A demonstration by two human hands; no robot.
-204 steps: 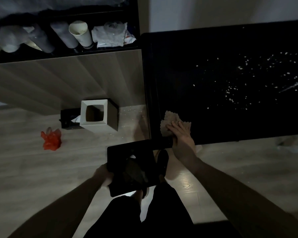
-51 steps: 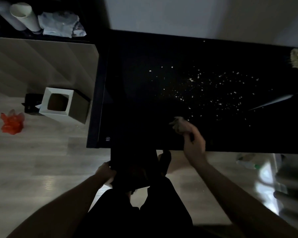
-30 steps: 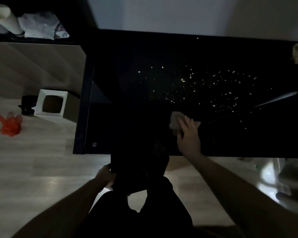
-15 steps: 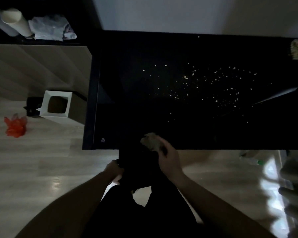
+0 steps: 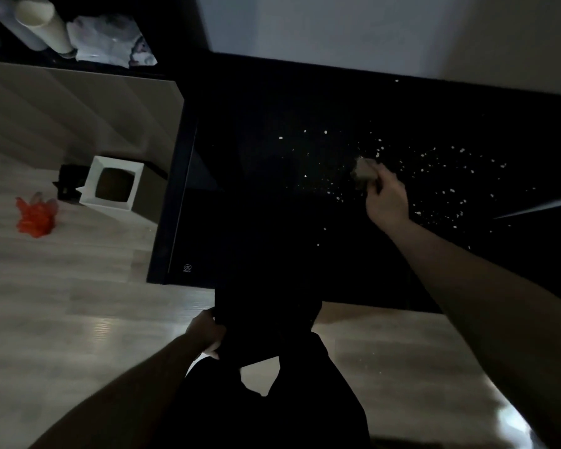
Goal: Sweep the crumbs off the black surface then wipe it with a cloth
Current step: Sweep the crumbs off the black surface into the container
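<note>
Black surface (image 5: 272, 222), crumbs (image 5: 434, 176); right hand (image 5: 386, 199) clutches cloth (image 5: 363, 171).

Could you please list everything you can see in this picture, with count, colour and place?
black surface: one, black, centre and right
crumbs: many, pale, scattered mid-right on the surface
cloth: one, beige, bunched in the right hand
dark tray: one, black, below the surface's near edge
open box: one, white, floor at left
red bag: one, red, floor far left
paper cup: one, cream, top-left shelf
right hand: among the crumbs
left hand: gripping the tray
</note>
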